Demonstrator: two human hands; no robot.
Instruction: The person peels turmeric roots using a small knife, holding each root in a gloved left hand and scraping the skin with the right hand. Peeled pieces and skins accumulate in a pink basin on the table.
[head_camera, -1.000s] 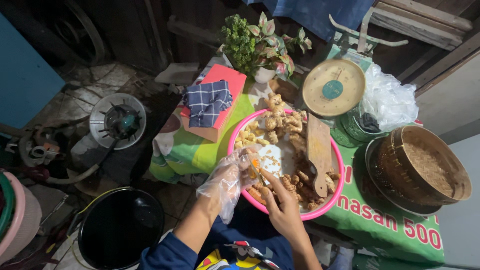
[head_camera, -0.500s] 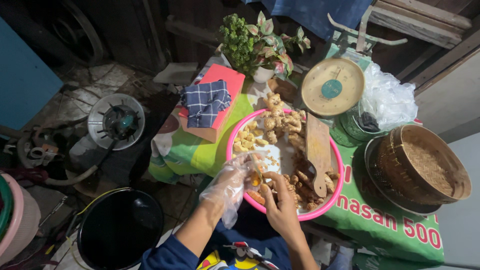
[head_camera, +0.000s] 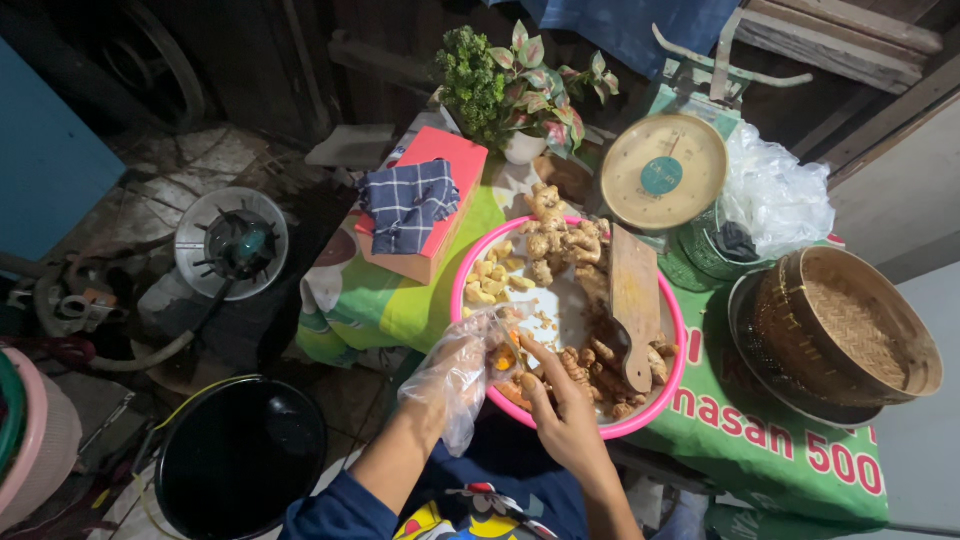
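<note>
Head view looking down, left hand (head_camera: 462, 372) in clear plastic glove pinching an orange root piece (head_camera: 505, 358), bare right hand (head_camera: 562, 415) fingers closing around its other end, over pink basin (head_camera: 462, 290) rim holding roots and wooden board (head_camera: 634, 298).

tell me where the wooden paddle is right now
In the head view the wooden paddle lies in the right half of the pink basin, among the roots, just below the scale.

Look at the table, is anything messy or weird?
Only one hand is covered: the left hand wears a loose plastic glove, the right hand is bare. A wooden cutting board lies tilted inside the pink basin on the roots. Nothing looks spilled.
</note>
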